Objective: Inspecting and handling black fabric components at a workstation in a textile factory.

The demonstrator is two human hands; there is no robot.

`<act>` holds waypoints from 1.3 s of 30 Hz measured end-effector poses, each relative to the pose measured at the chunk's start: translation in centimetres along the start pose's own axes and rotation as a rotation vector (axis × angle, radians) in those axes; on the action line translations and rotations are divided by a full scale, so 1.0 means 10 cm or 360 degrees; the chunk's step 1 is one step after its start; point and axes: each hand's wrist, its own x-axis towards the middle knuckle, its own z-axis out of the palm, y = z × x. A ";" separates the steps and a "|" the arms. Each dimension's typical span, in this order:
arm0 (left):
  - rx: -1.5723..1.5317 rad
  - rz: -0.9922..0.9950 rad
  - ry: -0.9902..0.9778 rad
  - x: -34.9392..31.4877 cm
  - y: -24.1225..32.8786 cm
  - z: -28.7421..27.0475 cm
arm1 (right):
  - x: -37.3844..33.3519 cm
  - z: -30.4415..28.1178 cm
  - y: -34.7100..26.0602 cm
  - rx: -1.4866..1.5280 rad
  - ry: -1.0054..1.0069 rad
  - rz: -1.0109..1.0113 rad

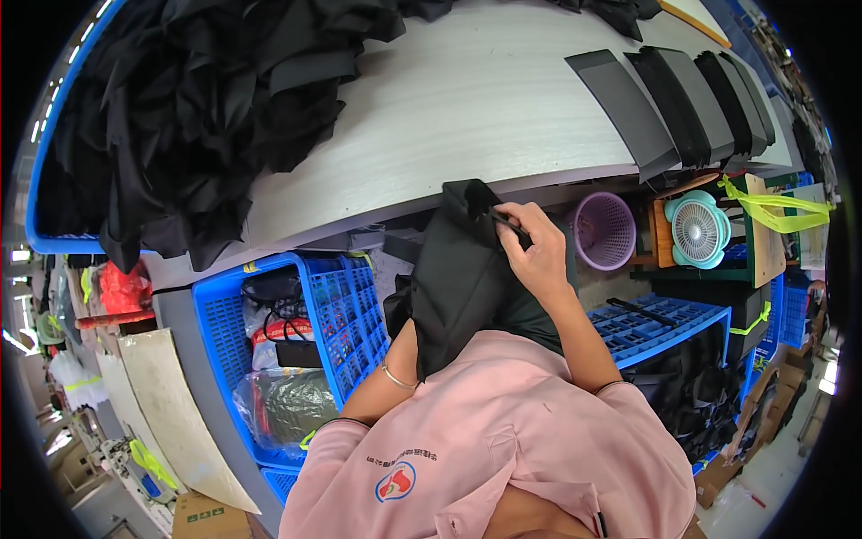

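The right hand (540, 253) pinches the far right edge of a folded black fabric piece (458, 283) between its fingers (514, 212), above the lap by the pale wood-grain counter's (458, 99) near edge. The left hand is hidden by the fabric, so its grip cannot be told. Crumpled black cloth pieces (193, 108) heap at far left; dark grey rectangular panels (624, 112) lie far right.

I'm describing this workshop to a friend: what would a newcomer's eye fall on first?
Probably the heap of black fabric, filling the upper left. Next might come the right hand pinching a black cloth piece near the centre, then the purple basket and turquoise fan to its right.
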 end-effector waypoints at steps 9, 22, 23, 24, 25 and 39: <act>0.0185 0.0279 0.0111 0.14 0.45 -0.57 | 0.41 -0.63 0.15 0.0853 -0.0744 0.0139; 0.0939 0.0488 0.0465 0.23 0.65 -0.08 | 1.41 -0.09 0.52 0.0339 0.0404 -0.0016; 0.0983 0.0456 0.0655 0.21 0.72 -0.10 | 1.27 -0.10 0.49 0.0268 0.0397 0.0187; 0.1040 0.0666 0.0690 0.23 0.80 -0.14 | 1.13 -0.05 0.46 0.0467 0.0334 0.0268; 0.1167 0.0916 0.0696 0.32 0.88 -0.18 | 1.02 0.01 0.43 0.0615 0.0339 0.0539; 0.2201 0.0287 -0.0029 1.87 1.56 -0.18 | 1.04 0.64 0.51 -0.0620 0.0133 -0.0030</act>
